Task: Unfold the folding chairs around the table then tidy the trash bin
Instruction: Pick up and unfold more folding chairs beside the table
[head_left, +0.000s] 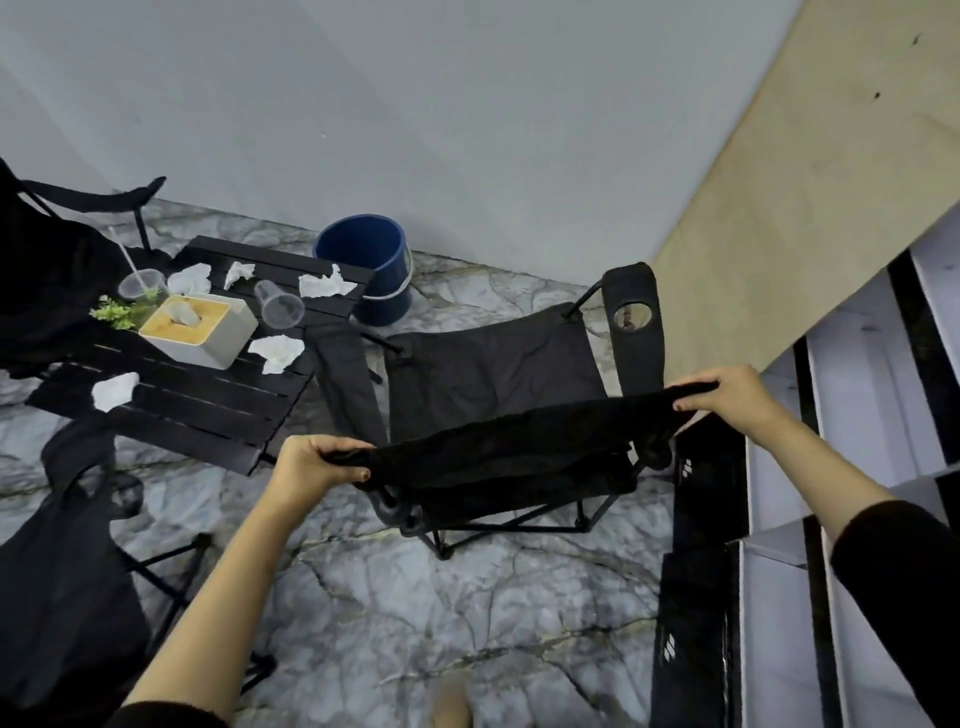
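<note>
A black folding camp chair (488, 364) stands spread open on the marble floor in front of me, its seat facing away. My left hand (311, 465) grips the left top corner of its backrest (519, 431). At the right top corner my right hand (727, 397) grips the same fabric edge. The low black slatted table (208, 405) sits to the left with several crumpled tissues (275, 351) on it. Behind the table a dark blue trash bin (369, 260) stands by the wall.
On the table are a white tissue box (200, 325), two clear plastic cups (280, 306), one with a straw, and a small green plant (117, 310). Two more black chairs stand at the left: far (47, 249), near (62, 597). White shelving (857, 493) closes the right side.
</note>
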